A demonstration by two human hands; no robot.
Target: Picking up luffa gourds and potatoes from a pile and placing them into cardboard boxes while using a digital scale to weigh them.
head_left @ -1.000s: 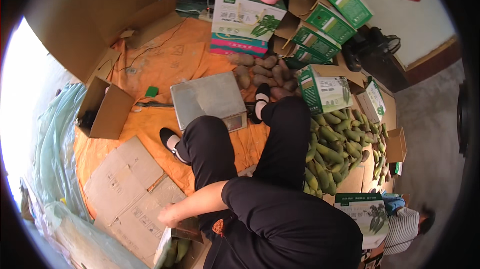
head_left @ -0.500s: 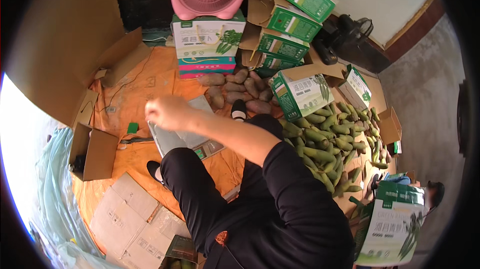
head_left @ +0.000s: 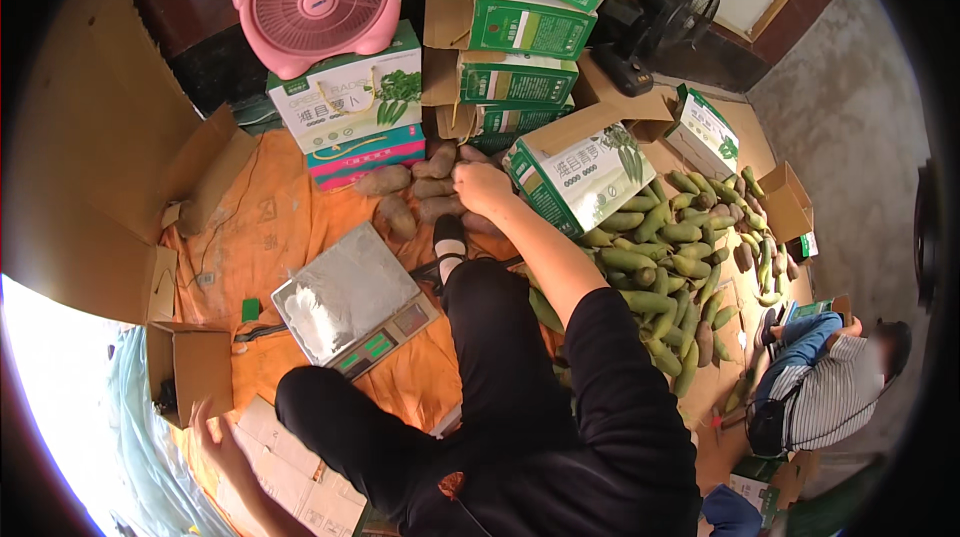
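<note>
My right hand [head_left: 485, 188] reaches forward to a group of brownish-pink tubers [head_left: 435, 187], perhaps sweet potatoes, on the orange sheet. Its back faces up and the fingertips are hidden, so its grip does not show. My left hand [head_left: 218, 442] is raised at the lower left with fingers spread and nothing in it. Between my left knee and the tubers lies a flat digital scale [head_left: 350, 292], its silver pan bare. Beside my right hand a green-and-white carton [head_left: 582, 172] lies tilted against a heap of green radishes [head_left: 655, 267].
A pink fan [head_left: 320, 2] sits on stacked boxes [head_left: 350, 102]. Green cartons [head_left: 530, 27] are piled beside it, near a black fan [head_left: 650, 27]. Flattened cardboard [head_left: 290, 467] and an open carton [head_left: 200, 367] lie left. Another person [head_left: 830, 387] sits at the right.
My right hand has gone from above the scale to the tubers. My left hand has come into view. The view has shifted, and the person at the right now shows where a large carton stood.
</note>
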